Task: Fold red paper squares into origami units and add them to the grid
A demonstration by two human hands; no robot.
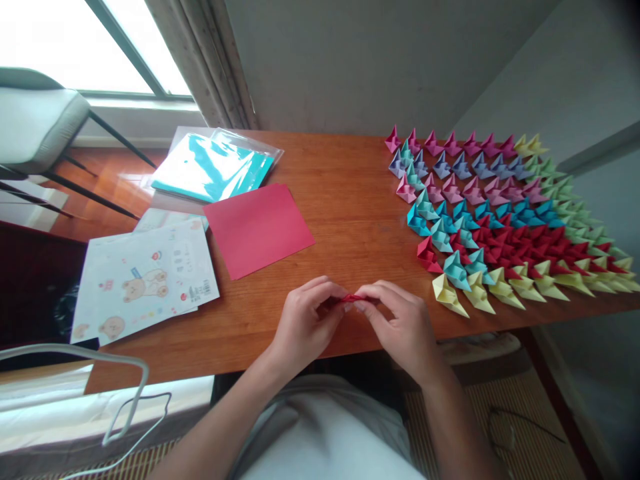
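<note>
Between my two hands, just above the front edge of the table, is a small folded piece of red paper (353,298). My left hand (313,319) pinches its left end, and my right hand (397,319) pinches the right end. Most of the paper is covered by my fingers, so its full shape is hidden. A flat red paper sheet (260,230) lies beyond my left hand. To the right of my right hand stand rows of folded paper figures in several colours, with a yellow folded paper figure (449,295) nearest.
On the left of the wooden table (345,193) lie a plastic-wrapped pack of blue paper (210,167) and white sheets with bear prints (150,283). A white cable (143,380) hangs at the lower left. A chair (45,127) stands by the window.
</note>
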